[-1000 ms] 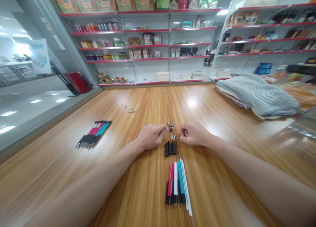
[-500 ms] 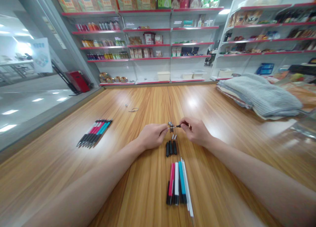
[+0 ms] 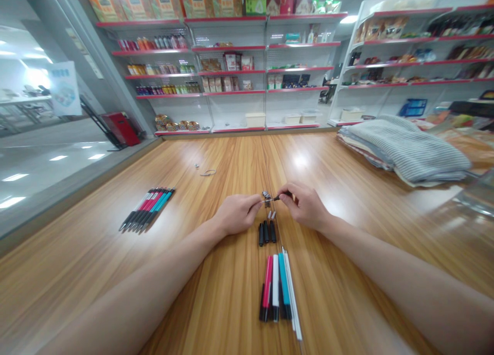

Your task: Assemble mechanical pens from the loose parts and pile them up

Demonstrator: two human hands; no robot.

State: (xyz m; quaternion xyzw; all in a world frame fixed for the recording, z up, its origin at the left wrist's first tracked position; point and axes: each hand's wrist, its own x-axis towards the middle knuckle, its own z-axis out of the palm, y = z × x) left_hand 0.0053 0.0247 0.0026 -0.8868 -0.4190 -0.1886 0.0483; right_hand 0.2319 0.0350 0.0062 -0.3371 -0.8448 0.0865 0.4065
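My left hand (image 3: 235,213) is closed in a pinch on a thin silvery pen part whose tip points right. My right hand (image 3: 304,205) pinches a small black pen tip (image 3: 278,196) and holds it against that thin part, just above the wooden table (image 3: 216,293). Under the hands lie a little heap of metal springs (image 3: 266,195), two small white pieces (image 3: 270,214) and three black grip sleeves (image 3: 266,232). Nearer to me lie pink, white and teal pen barrels with white refills (image 3: 278,288).
A row of several assembled pens (image 3: 148,209) lies to the left. A small ring and wire (image 3: 207,172) sit farther back. Folded striped cloths (image 3: 405,149) are stacked at the right. Store shelves (image 3: 231,67) stand beyond the table; a glass wall runs along the left.
My right hand has risen from beside the white pieces, with a black tip in its pinch, and met the thin part in my left hand. The left hand has stayed nearly still.
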